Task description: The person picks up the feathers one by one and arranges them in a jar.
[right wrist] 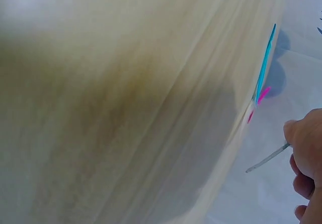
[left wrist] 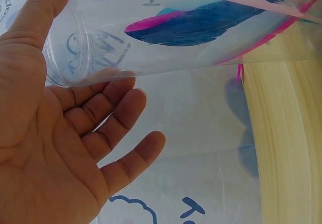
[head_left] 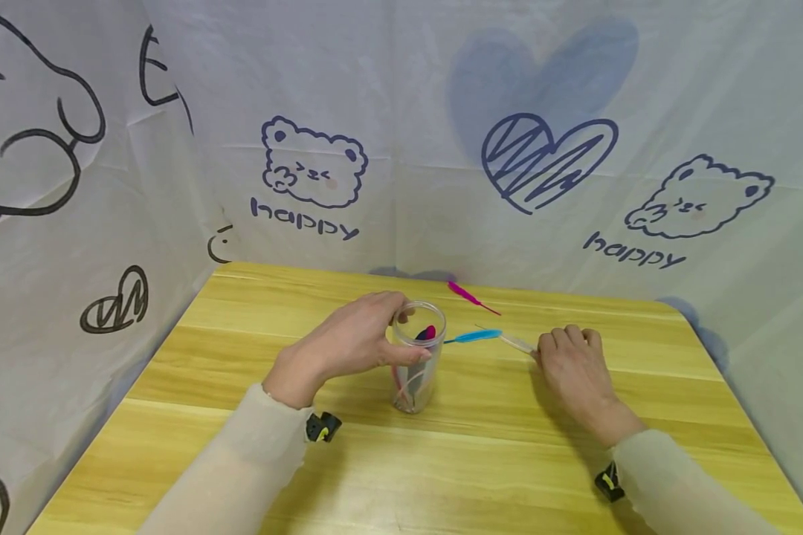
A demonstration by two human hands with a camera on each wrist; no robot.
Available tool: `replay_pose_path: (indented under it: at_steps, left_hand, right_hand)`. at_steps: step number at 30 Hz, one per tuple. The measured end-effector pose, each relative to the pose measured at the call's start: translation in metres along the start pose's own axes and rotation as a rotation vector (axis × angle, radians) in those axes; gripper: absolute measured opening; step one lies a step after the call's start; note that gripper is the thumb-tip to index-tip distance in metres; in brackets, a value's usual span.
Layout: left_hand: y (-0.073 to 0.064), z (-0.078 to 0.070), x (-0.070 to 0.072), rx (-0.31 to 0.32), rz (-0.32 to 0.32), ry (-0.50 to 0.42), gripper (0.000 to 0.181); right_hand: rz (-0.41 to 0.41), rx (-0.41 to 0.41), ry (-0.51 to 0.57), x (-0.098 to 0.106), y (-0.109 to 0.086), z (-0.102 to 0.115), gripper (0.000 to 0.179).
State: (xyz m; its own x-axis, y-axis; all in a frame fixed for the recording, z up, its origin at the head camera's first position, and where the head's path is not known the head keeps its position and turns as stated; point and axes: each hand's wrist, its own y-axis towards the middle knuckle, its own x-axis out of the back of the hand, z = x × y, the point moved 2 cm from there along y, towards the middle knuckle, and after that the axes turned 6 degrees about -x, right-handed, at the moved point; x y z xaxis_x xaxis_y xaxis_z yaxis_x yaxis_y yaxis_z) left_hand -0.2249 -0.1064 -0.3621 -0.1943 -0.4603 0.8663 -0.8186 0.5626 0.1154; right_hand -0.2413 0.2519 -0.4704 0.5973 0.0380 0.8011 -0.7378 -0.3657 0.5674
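Observation:
My left hand (head_left: 355, 334) holds a clear plastic cup (head_left: 424, 383) near its rim, thumb on the near side and fingers round the far side. The cup stands upright on the table. Inside it, in the left wrist view, are a dark blue feather (left wrist: 196, 27) with a magenta edge and several pink strands. To the right, my right hand (head_left: 578, 375) pinches a thin, pale feather (head_left: 518, 345) that points left from the fingertips. A bright blue feather (head_left: 478, 336) lies between the cup and this hand. Behind it rests a magenta feather (head_left: 465, 293).
The wooden table (head_left: 388, 475) ends at the back against a hanging white sheet (head_left: 428, 208) with bear, heart and lettering drawings. More white sheeting (head_left: 127, 223) hangs along the left side.

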Motion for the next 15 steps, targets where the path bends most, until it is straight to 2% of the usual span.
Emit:
replay_pose_path:
  at_steps: [5,9,15]
  left_hand:
    - [0.001,0.000,0.000,-0.003,-0.002,0.004,0.061]
    - [0.000,0.000,0.001,-0.003,-0.005,0.011,0.063]
    - [-0.001,-0.001,0.005,-0.018,-0.020,0.027,0.082]
  right_hand:
    - [0.013,-0.005,-0.012,0.004,0.002,-0.002,0.029]
    - [-0.029,-0.017,0.027,0.008,0.005,-0.002,0.026]
    - [-0.094,-0.033,0.074,0.016,0.011,0.000,0.020]
